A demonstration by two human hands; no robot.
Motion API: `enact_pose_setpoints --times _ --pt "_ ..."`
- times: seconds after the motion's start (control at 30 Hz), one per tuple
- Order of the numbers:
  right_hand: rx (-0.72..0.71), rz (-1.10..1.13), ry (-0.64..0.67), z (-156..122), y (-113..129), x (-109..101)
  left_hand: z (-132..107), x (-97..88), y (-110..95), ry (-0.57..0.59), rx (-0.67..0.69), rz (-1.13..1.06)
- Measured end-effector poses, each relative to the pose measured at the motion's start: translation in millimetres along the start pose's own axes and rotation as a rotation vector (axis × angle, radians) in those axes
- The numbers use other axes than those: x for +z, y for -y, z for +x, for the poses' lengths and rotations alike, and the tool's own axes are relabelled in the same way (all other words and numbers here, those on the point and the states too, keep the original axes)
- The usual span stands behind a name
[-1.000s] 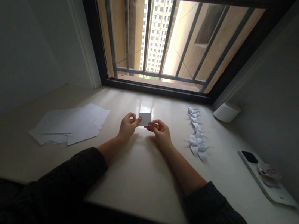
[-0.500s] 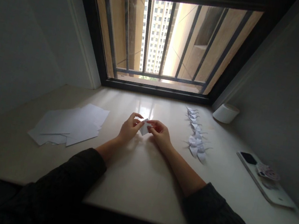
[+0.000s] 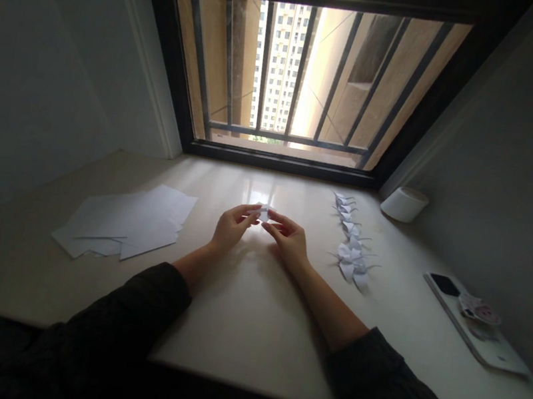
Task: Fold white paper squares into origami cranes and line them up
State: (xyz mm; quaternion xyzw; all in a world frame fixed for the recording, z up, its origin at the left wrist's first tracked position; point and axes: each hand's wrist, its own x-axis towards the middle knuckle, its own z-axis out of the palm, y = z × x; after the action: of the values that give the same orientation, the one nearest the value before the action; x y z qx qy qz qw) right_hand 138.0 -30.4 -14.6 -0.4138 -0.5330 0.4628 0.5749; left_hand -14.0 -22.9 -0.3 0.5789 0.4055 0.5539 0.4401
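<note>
A small piece of folded white paper is pinched between my two hands, just above the white tabletop in front of the window. My left hand grips its left side with thumb and fingers. On the opposite side, my right hand holds it the same way. Fingers cover much of the paper, so its exact folds cannot be made out. To the right stands a row of folded paper cranes, several of them bunched closely at the near end.
Loose white paper sheets lie overlapping on the left of the tabletop. At the right are a phone with a round grip on its back and a white cup-like object by the wall. A barred window rises behind.
The folded paper has turned from a diamond facing me to a flatter, tilted position, slightly higher between my fingers. Both hands keep nearly the same place.
</note>
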Motion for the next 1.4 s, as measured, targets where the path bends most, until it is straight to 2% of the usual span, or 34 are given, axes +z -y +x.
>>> enact_pose_setpoints --times 0.5,0.93,1.4 --pt "0.041 0.017 0.024 -0.3 -0.5 -1.6 -0.9 -1.3 7.5 0.024 0.037 -0.007" --pt "0.048 0.047 0.035 0.5 -3.0 -2.3 -1.1 -3.0 6.1 0.005 0.046 0.106" --pt "0.028 0.037 0.038 1.0 -1.3 -0.4 0.2 -4.2 9.2 0.028 0.123 0.235"
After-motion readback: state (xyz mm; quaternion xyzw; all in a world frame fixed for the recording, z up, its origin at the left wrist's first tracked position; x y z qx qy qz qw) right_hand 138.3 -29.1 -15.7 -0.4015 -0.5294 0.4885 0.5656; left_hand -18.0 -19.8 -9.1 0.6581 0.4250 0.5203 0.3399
